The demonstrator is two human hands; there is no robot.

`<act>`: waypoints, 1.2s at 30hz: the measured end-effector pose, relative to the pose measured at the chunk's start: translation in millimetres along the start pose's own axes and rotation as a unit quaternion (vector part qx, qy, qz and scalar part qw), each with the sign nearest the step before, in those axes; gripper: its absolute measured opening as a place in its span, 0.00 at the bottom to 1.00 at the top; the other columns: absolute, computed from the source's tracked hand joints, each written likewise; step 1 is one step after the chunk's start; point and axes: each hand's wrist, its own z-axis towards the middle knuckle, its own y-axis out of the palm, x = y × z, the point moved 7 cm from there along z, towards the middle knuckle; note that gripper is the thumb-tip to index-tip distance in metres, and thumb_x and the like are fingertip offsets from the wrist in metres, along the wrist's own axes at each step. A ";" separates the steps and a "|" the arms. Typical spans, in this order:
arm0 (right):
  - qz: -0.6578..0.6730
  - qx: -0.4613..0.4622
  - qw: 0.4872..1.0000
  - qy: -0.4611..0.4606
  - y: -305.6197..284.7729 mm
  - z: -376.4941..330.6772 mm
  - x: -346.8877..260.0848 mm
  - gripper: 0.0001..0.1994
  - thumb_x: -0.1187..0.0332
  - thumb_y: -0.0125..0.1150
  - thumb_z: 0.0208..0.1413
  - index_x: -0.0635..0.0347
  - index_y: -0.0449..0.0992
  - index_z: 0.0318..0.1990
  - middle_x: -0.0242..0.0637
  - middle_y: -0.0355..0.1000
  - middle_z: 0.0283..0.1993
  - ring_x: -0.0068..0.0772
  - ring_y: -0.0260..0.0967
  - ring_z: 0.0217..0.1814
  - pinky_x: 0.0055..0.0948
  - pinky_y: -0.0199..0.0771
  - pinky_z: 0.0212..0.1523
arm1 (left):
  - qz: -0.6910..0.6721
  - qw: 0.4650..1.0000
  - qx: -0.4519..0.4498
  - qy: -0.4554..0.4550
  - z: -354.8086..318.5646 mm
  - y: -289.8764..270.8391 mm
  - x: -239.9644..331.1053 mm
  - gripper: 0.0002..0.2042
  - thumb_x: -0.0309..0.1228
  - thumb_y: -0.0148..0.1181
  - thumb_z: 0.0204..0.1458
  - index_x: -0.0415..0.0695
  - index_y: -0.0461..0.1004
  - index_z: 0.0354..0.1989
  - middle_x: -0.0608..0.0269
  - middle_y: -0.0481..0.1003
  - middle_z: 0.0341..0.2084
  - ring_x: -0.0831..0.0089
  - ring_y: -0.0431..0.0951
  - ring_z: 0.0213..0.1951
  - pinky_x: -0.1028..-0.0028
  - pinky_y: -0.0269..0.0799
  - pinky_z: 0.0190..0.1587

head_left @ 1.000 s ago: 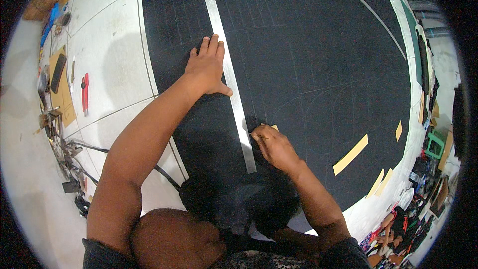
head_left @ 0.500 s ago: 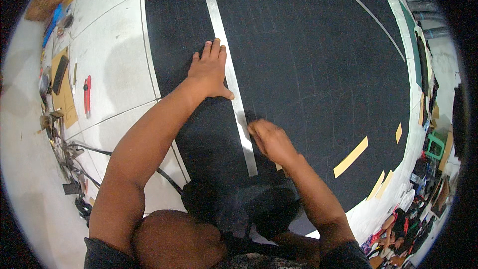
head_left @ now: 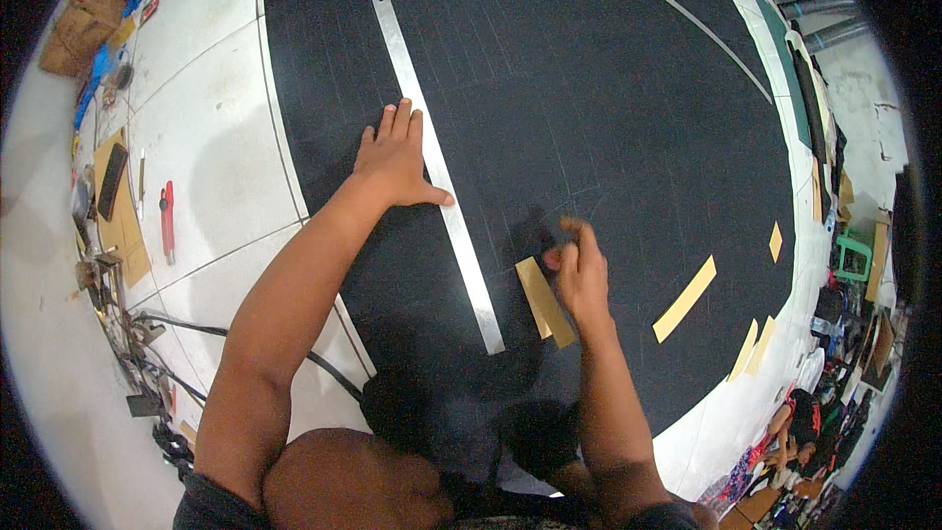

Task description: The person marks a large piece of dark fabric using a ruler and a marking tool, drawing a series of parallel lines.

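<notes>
Five left fingers (head_left: 403, 120) spread at the ruler (head_left: 467, 265) edge — right fingers (head_left: 589, 250) curled, contents unclear — open black sheet (head_left: 628, 118) beyond.

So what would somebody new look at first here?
Probably the long silver ruler, slanting across the big dark sheet with the left hand touching it. Yellow strips stand out next, some near the right hand, others toward the sheet's right edge. The bright red tool lies on pale tiles at far left.

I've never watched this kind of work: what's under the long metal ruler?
The metal ruler lies on a dark, faintly lined sheet, which shows on both sides. Any marks directly beneath are covered and can't be seen.
</notes>
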 end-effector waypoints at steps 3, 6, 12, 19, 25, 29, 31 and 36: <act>-0.134 0.076 0.976 -0.153 2.5 -23.9 43.5 0.14 0.63 0.55 0.65 0.62 0.76 0.53 0.51 0.78 0.42 0.56 0.77 0.46 0.47 0.76 0.49 | 0.005 1.000 0.027 0.009 5.5 -2.2 4.0 0.70 0.63 0.80 0.28 0.33 0.46 0.76 0.40 0.44 0.76 0.44 0.41 0.78 0.43 0.48 0.74; -0.144 0.100 0.975 -0.139 20.8 -48.2 37.5 0.16 0.61 0.66 0.60 0.62 0.77 0.50 0.49 0.76 0.41 0.56 0.75 0.45 0.47 0.75 0.48 | 0.019 0.999 0.026 0.001 -0.6 0.7 -8.9 0.71 0.64 0.80 0.27 0.34 0.47 0.76 0.40 0.45 0.76 0.44 0.42 0.78 0.43 0.46 0.75; -0.057 0.062 0.996 -0.039 32.1 -50.6 61.8 0.15 0.62 0.69 0.59 0.63 0.76 0.45 0.47 0.77 0.40 0.47 0.77 0.41 0.41 0.76 0.46 | 0.005 0.998 0.058 -0.003 -17.8 5.7 -30.9 0.71 0.66 0.79 0.27 0.36 0.47 0.76 0.41 0.46 0.76 0.45 0.42 0.78 0.43 0.44 0.75; 0.043 0.074 0.995 -0.056 37.6 0.1 -20.1 0.14 0.60 0.60 0.66 0.64 0.77 0.46 0.49 0.80 0.41 0.47 0.80 0.43 0.40 0.78 0.46 | -0.007 0.998 0.062 0.014 -20.4 4.9 -39.6 0.70 0.63 0.80 0.27 0.36 0.48 0.76 0.41 0.47 0.76 0.44 0.44 0.77 0.40 0.45 0.74; 0.048 0.006 0.989 -0.140 91.7 87.6 -97.1 0.14 0.64 0.62 0.60 0.62 0.79 0.49 0.51 0.80 0.43 0.50 0.80 0.44 0.42 0.78 0.47 | -0.012 0.997 0.071 0.028 -15.8 3.2 -30.8 0.70 0.61 0.81 0.25 0.37 0.48 0.76 0.42 0.47 0.76 0.41 0.48 0.76 0.38 0.48 0.72; 0.048 0.014 0.989 -0.138 123.7 118.1 -134.8 0.15 0.63 0.64 0.58 0.62 0.80 0.49 0.53 0.80 0.44 0.54 0.80 0.46 0.46 0.78 0.49 | -0.010 0.997 0.071 0.023 -14.2 2.8 -34.4 0.68 0.59 0.82 0.25 0.38 0.49 0.76 0.43 0.48 0.76 0.39 0.50 0.75 0.37 0.50 0.70; 0.032 0.016 0.990 -0.139 126.0 122.7 -141.8 0.16 0.63 0.64 0.58 0.62 0.81 0.49 0.53 0.80 0.43 0.55 0.79 0.45 0.47 0.78 0.49 | -0.008 0.998 0.066 0.023 -13.2 1.8 -33.7 0.68 0.58 0.82 0.25 0.38 0.49 0.76 0.43 0.48 0.76 0.39 0.50 0.75 0.37 0.51 0.70; -0.023 0.014 0.986 -0.166 136.9 123.2 -147.2 0.17 0.62 0.66 0.59 0.62 0.82 0.52 0.48 0.81 0.38 0.45 0.81 0.41 0.40 0.78 0.46 | 0.003 0.998 0.063 0.023 -13.6 1.2 -33.8 0.68 0.57 0.82 0.26 0.38 0.49 0.75 0.44 0.48 0.76 0.39 0.50 0.74 0.37 0.51 0.70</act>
